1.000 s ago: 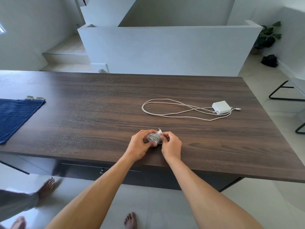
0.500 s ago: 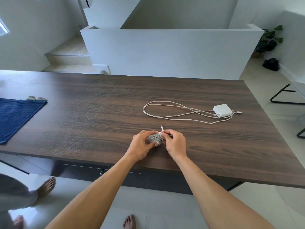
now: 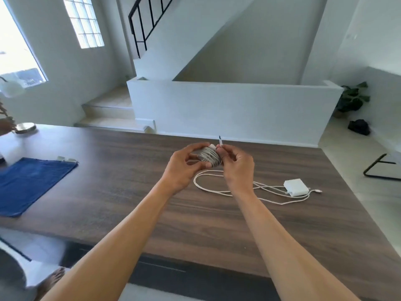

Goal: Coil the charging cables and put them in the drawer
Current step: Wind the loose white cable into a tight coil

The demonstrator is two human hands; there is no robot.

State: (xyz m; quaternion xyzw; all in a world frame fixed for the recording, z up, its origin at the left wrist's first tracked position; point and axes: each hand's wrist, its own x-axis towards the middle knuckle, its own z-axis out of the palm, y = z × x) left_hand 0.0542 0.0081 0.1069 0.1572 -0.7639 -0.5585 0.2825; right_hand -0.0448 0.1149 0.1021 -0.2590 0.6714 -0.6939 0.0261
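One grey cable coil gripped in my left hand, right hand pinching its plug end; tucking that end comes next, I judge.

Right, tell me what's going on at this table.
A person's left hand grips a coiled cable, wound into a tight grey bundle, while the right hand pinches its loose plug end, which sticks upward. A second cable and its white power adapter lie uncoiled on the wooden table, to the right.
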